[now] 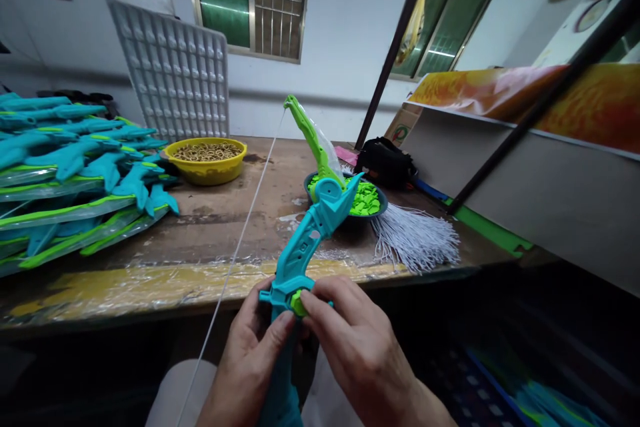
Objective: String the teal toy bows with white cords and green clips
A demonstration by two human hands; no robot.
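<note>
A person's left hand [255, 347] is wrapped closed around the handle of a teal toy bow [307, 240], thumb pressed across its front. The right hand [360, 347] closes its thumb and forefinger on a small green piece [299, 302] set into the bow just above that grip. Whether the piece is fully seated cannot be told, as the fingertips cover most of it. Up from the grip, the bow looks largely assembled. A green upper limb [311, 135] with clear film on it is fitted, and a white bowstring [250, 213] runs from its tip down past the left of the grip. The lower half is hidden under the hands. Beyond the grip, on the worn table [225, 220], a dark bowl [384, 204] holds more green pieces [367, 199], beside a bundle of white cords [415, 237]. Farther off to the left of the grip are a yellow bowl [207, 175] of small rings and a pile of bagged bows [75, 167]. Judging by these, many bows are done and loose parts remain.
</note>
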